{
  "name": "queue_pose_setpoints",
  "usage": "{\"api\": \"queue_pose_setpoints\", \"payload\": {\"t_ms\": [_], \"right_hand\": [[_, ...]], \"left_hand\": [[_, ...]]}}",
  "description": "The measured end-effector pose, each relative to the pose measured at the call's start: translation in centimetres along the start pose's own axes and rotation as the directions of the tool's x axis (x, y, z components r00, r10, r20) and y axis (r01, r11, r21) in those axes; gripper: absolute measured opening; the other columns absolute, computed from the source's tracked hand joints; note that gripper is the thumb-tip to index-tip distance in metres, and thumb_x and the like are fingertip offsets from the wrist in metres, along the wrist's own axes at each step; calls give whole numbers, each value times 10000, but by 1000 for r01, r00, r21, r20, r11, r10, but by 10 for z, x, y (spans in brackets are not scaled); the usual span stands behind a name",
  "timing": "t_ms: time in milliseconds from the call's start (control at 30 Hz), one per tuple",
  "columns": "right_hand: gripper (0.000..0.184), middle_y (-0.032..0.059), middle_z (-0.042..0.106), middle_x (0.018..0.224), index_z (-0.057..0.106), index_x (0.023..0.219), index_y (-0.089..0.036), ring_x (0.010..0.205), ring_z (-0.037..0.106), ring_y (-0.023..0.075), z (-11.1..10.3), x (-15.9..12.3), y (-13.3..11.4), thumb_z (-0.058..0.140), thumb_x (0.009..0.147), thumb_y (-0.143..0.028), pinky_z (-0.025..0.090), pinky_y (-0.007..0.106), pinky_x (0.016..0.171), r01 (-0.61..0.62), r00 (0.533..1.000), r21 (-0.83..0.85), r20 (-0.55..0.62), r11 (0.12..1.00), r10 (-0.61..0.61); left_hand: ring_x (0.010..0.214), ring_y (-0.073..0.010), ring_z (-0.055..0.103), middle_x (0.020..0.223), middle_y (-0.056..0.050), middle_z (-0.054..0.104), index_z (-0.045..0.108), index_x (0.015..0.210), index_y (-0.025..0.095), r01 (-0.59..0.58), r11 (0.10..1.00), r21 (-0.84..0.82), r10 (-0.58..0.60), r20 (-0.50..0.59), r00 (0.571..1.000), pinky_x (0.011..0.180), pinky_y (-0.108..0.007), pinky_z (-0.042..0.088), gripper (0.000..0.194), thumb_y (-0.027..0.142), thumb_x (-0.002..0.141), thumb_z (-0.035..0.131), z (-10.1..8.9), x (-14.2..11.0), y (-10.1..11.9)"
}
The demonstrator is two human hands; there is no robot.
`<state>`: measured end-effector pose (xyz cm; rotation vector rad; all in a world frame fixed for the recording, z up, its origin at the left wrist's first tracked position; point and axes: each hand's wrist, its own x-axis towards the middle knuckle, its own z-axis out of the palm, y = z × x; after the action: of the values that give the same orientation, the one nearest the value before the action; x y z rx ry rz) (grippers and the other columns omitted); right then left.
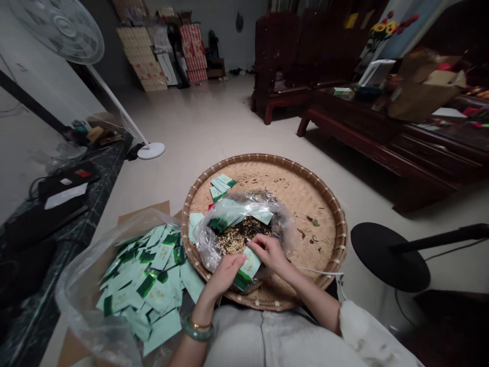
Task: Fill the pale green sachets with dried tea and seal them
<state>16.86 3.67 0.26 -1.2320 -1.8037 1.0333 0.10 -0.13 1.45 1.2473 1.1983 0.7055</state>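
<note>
One long, dark wooden table [367,127] is seen at the right, with boxes and other goods set on its top. A white standing fan [63,28] is placed at the left, its round foot on the pale floor. Before the person's lap, a round woven tray [305,196] is set, its rim bound at regular intervals. To its left, just beside the rim, a large clear plastic bag [74,290] is spread wide and heaped with loose packets [160,255] in pale and dark green. Within the tray a smaller clear bag [208,250] is held with its mouth turned outward; a dark and tan dried mix [237,239] is contained in it, and more packets are laid over its far side. Over the near edge of this bag, one green packet [251,262] is held between both hands: its left side is gripped by the left hand [228,270], fingers drawn narrow, and its upper end is pinched by the right hand [273,253]. A green bangle [197,329] is worn at the left wrist. Leafy crumbs [313,221] are scattered across the tray's right side.
</note>
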Motion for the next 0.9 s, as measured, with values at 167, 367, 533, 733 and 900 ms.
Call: {"api": "queue_pose_setpoints", "payload": {"t_ms": [167, 367, 533, 733, 900], "right_hand": [[329, 10, 589, 648, 591, 733, -177, 611, 534, 142, -4, 8, 7, 425, 914, -397, 419, 233, 554, -30, 1000, 63, 2, 998, 30], [313, 147, 586, 1138, 562, 1156, -155, 1069, 504, 272, -37, 34, 40, 513, 850, -198, 414, 443, 922, 151, 973, -504, -78, 851, -219], [249, 118, 662, 960, 659, 1003, -155, 948, 574, 221, -45, 43, 54, 429, 908, -163, 439, 356, 870, 118, 990, -604, 6, 788, -144], [231, 82, 666, 913, 639, 1017, -181, 853, 590, 193, -55, 27, 9, 431, 931, -233, 487, 325, 767, 343, 939, -337, 88, 877, -334], [229, 65, 658, 886, 627, 1060, -208, 813, 607, 165, -51, 11, -27, 439, 930, -226, 505, 290, 727, 405, 910, -159, 160, 900, -382]], "left_hand": [[599, -150, 533, 646, -33, 630, 645, 694, 109, 55, 968, -243, -67, -42, 997, 587, -255, 419, 443, 545, 751, 600, 0, -3, 0], [1055, -232, 604, 1239, -103, 597, 554, 1193, 215, -618, 541, -570, -59, -759, 649, 904, -339, 471, 691, 706, 708, 523, -28, -11, 13], [1284, -267, 429, 1442, -155, 387, 434, 1324, 219, -630, 549, -550, 27, -741, 670, 1091, -392, 305, 755, 645, 717, 577, -25, -10, 11], [1337, -285, 340, 1440, -105, 405, 574, 1218, 221, -426, 904, 6, 340, -613, 714, 1113, -440, 248, 522, 300, 720, 708, -4, -3, 8], [1110, -289, 556, 1048, -84, 700, 726, 955, 229, -313, 917, 248, 385, -343, 857, 1024, -458, 353, 252, 286, 711, 697, -3, 4, 16]]}}
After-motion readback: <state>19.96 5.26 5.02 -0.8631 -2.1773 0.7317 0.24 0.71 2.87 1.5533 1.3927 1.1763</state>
